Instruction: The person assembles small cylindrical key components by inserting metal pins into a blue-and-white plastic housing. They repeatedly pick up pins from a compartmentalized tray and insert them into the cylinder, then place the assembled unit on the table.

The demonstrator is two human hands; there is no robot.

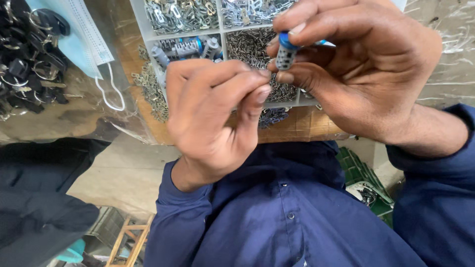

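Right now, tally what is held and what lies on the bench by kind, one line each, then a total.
Small grey cylinder with blue cap, pinched in the right hand: 1
Left hand, fingertips pinched beside it: 1
White compartment tray of small metal parts: 1
Light blue face mask: 1
Heap of black keys on rings: 1
Total: 6

I see even, soft daylight, no hard shadows; glare on plastic sheet top right; edges bend w/ wide lens.
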